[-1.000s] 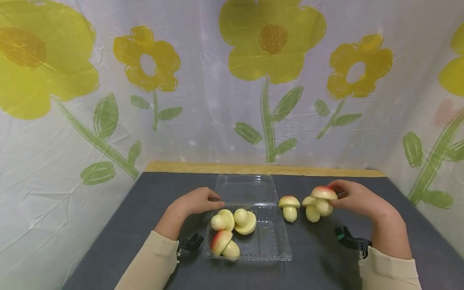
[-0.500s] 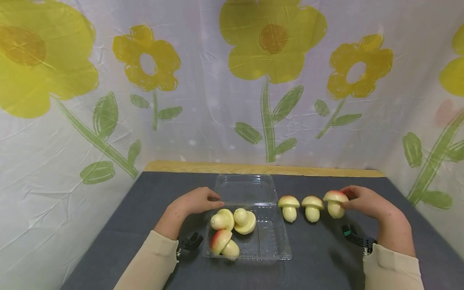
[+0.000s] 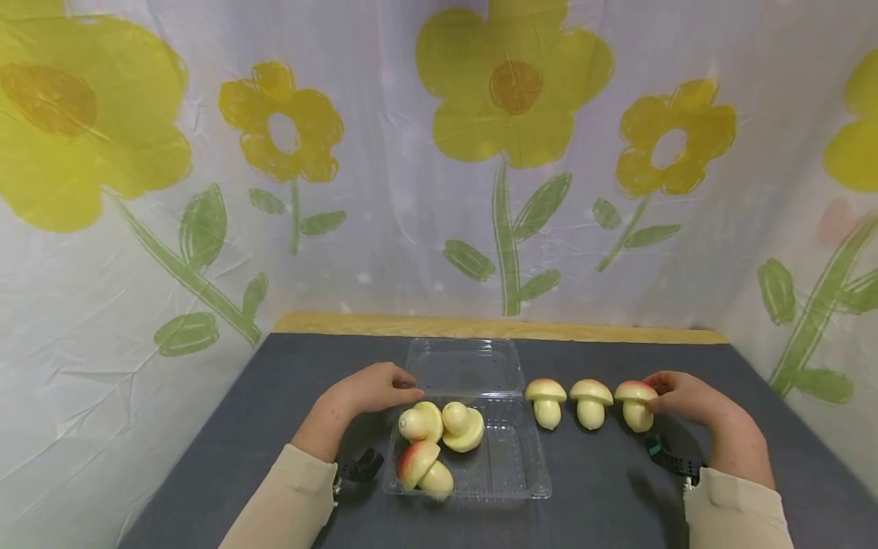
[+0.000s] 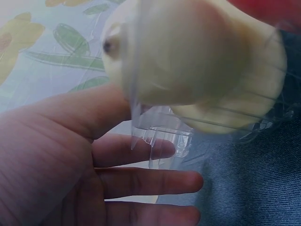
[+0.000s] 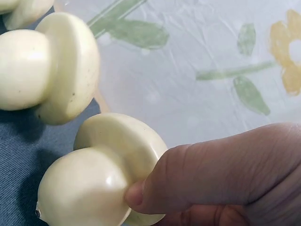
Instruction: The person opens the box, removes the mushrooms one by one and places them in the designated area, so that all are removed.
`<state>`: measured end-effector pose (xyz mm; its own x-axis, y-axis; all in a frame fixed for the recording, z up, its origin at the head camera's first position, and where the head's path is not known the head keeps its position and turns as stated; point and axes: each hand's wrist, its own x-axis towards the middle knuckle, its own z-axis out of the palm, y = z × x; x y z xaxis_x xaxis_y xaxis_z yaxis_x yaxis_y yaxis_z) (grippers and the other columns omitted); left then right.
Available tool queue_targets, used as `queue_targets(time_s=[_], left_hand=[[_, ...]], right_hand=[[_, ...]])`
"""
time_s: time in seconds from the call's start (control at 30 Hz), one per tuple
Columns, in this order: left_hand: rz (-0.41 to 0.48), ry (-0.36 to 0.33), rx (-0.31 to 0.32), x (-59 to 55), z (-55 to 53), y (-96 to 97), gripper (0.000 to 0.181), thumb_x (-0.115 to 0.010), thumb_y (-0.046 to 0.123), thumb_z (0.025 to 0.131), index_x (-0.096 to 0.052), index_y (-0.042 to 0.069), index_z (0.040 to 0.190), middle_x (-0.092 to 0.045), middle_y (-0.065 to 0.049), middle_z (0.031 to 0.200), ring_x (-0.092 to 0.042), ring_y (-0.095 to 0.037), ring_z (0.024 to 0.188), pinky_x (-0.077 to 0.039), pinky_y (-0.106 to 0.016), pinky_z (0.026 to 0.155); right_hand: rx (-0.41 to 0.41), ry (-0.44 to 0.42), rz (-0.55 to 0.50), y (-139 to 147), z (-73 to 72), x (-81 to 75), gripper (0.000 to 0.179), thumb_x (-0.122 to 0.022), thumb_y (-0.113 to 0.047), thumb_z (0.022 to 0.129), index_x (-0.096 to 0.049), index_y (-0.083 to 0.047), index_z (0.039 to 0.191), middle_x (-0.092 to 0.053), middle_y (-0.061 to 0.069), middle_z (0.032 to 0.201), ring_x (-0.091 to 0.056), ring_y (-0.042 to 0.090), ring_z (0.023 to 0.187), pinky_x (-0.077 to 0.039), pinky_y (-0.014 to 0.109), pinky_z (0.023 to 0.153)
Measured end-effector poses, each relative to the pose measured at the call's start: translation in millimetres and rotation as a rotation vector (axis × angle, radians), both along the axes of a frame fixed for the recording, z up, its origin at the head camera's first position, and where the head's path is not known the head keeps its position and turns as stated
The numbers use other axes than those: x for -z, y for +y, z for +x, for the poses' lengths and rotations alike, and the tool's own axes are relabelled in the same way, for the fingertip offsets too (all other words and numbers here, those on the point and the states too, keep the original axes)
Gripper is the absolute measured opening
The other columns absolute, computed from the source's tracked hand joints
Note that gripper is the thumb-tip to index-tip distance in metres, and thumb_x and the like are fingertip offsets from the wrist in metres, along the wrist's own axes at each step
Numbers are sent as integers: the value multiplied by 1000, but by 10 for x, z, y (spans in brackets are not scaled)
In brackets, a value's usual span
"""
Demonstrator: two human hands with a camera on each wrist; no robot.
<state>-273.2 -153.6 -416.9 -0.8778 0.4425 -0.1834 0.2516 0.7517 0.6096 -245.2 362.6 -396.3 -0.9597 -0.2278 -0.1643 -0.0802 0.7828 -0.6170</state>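
Observation:
My right hand (image 3: 693,396) pinches a pale yellow toy mushroom (image 3: 638,415) with a reddish cap, at the right end of a row of three. In the right wrist view, the thumb presses where cap and stem of that toy mushroom (image 5: 80,188) meet; the other fingers are mostly hidden behind it. Beside it stand the middle mushroom (image 3: 591,404) and the left one (image 3: 546,404). My left hand (image 3: 373,389) is at the left side of a clear plastic container (image 3: 511,457). Its fingers (image 4: 155,181) are straight and spread by the plastic wall, one seen through it.
Three more toy mushrooms (image 3: 463,427) lie tumbled in the container's left half. Its clear lid (image 3: 466,366) is folded back toward the table's wooden rear edge (image 3: 343,323). A flower-printed curtain (image 3: 384,229) surrounds the dark table (image 3: 583,488).
My right hand has carried its mushroom from in front of the middle one rightward and down, to the end of the row. The left hand has stayed by the container.

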Motion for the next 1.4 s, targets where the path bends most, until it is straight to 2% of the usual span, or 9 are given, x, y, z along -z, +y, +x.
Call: queue_targets(time_s=[0.13, 0.3, 0.6, 0.73, 1.03, 1.23, 1.4], left_hand=[[9, 8, 7, 4, 17, 3, 38, -68, 40, 100, -75, 13, 126, -70, -4, 125, -65, -28, 117, -57, -47, 93], [20, 17, 14, 2, 12, 3, 36, -68, 39, 100, -76, 13, 124, -71, -4, 123, -65, -28, 116, -57, -47, 92], [18, 9, 11, 0, 0, -10, 37, -68, 41, 101, -75, 14, 125, -71, -4, 124, -65, -28, 116, -57, -46, 91], [23, 6, 10, 5, -5, -8, 38, -68, 41, 101, -75, 14, 126, -70, -4, 124, -65, -28, 116, -57, -47, 92], [25, -1, 12, -15, -20, 10, 37, -68, 39, 101, -75, 12, 126, -71, -5, 124, -65, -28, 116, -57, -47, 92], [11, -2, 12, -36, -35, 13, 39, -67, 40, 101, -74, 12, 127, -70, -5, 125, -65, -29, 117, -57, -47, 92], [0, -3, 18, -17, -27, 13, 38, -66, 40, 102, -74, 13, 127, -70, -5, 126, -65, -28, 117, -57, -46, 92]], right_hand=[[4, -10, -11, 3, 1, 51, 52, -65, -7, 91, -48, 26, 127, -62, 32, 114, -62, 42, 103, -52, 60, 88], [6, -25, -17, -6, 3, 69, 54, -63, -7, 90, -46, 26, 129, -60, 36, 117, -61, 45, 105, -51, 61, 89], [15, -50, -39, -42, 1, 50, 55, -64, -7, 93, -45, 24, 133, -58, 37, 121, -60, 45, 107, -51, 60, 89], [9, -51, -27, -51, 0, 35, 56, -65, -8, 94, -43, 24, 135, -56, 39, 124, -59, 49, 110, -51, 61, 90], [5, -43, 12, -114, 45, -146, 63, -65, -10, 94, -38, 19, 144, -45, 45, 134, -49, 60, 120, -50, 65, 90], [-11, -28, 17, -201, 89, -298, 63, -63, -14, 100, -35, 15, 148, -39, 44, 141, -43, 62, 125, -49, 65, 92], [-36, 6, 15, -315, 148, -363, 60, -61, -18, 104, -36, 12, 150, -37, 42, 145, -40, 60, 129, -50, 62, 93]])
